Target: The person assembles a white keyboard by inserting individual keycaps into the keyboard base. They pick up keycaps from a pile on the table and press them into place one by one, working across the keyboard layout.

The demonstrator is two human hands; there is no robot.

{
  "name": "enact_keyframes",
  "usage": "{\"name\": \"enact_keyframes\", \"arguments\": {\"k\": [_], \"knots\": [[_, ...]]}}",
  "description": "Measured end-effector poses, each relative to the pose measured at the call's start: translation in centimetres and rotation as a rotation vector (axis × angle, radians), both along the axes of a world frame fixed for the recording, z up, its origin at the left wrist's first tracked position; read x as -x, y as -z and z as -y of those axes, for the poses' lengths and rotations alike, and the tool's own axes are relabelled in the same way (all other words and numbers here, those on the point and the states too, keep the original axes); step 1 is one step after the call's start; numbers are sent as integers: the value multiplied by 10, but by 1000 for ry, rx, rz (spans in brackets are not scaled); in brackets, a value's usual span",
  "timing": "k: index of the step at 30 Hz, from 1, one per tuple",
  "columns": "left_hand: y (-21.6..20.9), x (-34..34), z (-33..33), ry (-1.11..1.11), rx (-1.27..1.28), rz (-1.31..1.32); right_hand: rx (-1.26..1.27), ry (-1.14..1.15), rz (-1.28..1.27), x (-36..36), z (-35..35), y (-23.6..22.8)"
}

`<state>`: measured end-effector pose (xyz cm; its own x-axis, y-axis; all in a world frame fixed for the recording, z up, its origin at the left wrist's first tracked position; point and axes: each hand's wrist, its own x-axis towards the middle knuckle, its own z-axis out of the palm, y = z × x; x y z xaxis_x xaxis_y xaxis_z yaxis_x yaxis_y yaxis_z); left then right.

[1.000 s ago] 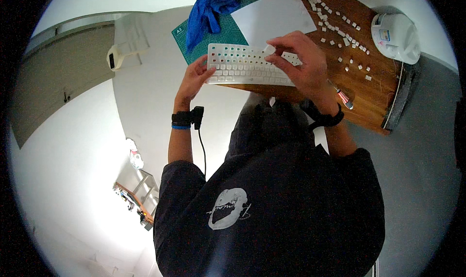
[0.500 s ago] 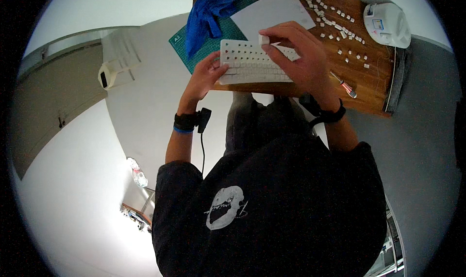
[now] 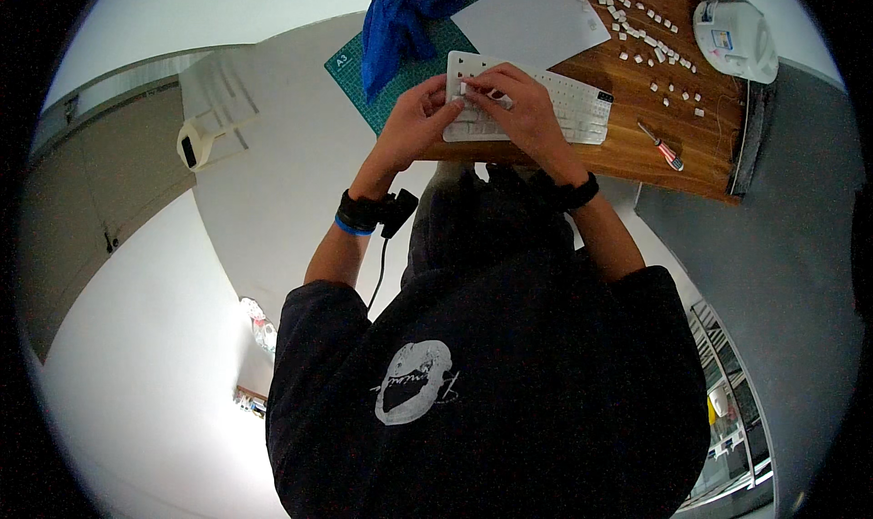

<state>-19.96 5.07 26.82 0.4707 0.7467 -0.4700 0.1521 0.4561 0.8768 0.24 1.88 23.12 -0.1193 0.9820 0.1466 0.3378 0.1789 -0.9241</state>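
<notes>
A white keyboard (image 3: 582, 110) lies near the table's front edge. Its upper rows show bare dark switches, while lower rows carry white keycaps. At its left end, my right hand (image 3: 532, 114) pinches a white keycap (image 3: 463, 89) between thumb and fingertips, just over the switches. My left hand (image 3: 414, 128) closes round the keyboard's left edge, its thumb lying over the top close to that keycap. The two hands nearly meet there, and they cover part of the key rows. Whether the keycap touches a switch is too small to tell.
Many loose white keycaps (image 3: 637, 33) are scattered over the wooden table (image 3: 618, 155) at the right. A screwdriver (image 3: 668, 153) lies nearer the front. Behind the keyboard are a white sheet (image 3: 527, 24), a green cutting mat (image 3: 350, 74) and a blue cloth (image 3: 396, 42). A white jug (image 3: 737, 42) stands far right.
My right hand has moved left with the keycap, down to the keyboard's left end. The left hand has come in closer to it. The keyboard now looks slightly turned, and the view has shifted.
</notes>
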Motion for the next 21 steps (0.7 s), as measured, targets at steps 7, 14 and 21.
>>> {"name": "enact_keyframes", "arguments": {"k": [7,14,21], "knots": [[-5,-17,4,-42,-162,-240,-42,-89,172,-8,-8,-10],[5,-23,16,-124,-222,-316,-110,-184,139,-14,-13,-9],[-2,-37,18,-201,-92,-307,-129,-198,155,-18,-19,-1]]}}
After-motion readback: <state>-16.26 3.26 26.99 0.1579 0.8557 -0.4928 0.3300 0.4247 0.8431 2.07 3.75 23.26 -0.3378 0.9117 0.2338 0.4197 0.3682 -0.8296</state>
